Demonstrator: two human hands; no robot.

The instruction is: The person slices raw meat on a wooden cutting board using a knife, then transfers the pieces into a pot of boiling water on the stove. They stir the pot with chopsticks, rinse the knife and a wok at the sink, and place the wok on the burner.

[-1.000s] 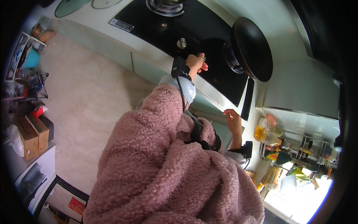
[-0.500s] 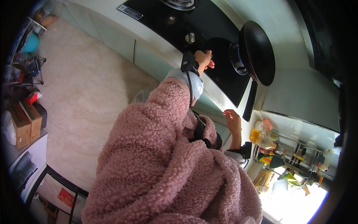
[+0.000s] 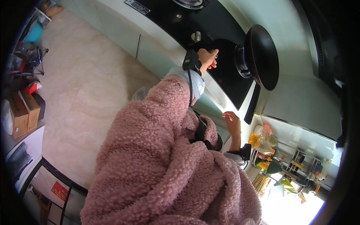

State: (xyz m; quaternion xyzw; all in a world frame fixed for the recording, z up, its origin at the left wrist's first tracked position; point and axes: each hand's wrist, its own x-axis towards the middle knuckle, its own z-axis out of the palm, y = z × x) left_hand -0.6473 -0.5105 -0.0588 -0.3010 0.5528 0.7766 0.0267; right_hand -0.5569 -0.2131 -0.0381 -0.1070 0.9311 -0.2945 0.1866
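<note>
My left hand [image 3: 207,60] reaches over the front edge of a black glass gas hob [image 3: 221,22]. Its thumb and fingers close round a control knob [image 3: 215,56], mostly hidden by the hand. A second, silver knob [image 3: 195,36] sits farther along the hob, untouched. Behind my left hand, a dark wok [image 3: 264,58] stands over the burner [image 3: 243,62], its long black handle [image 3: 253,105] pointing back toward me. My right hand [image 3: 233,124] hangs near the counter edge, below the wok handle. Its fingers are loosely bent and apart, holding nothing.
Another burner [image 3: 190,3] is at the hob's far end. Bottles [image 3: 255,141] and a crowded rack [image 3: 300,163] stand to the right by a bright window. Cardboard boxes [image 3: 20,118] and a folding metal frame [image 3: 37,62] are at the left, beyond the tiled floor [image 3: 86,86].
The view has shifted slightly, so the hob and wok sit a little lower and farther right. My left hand stays at the knob, its thumb slightly raised. My right hand hardly moves.
</note>
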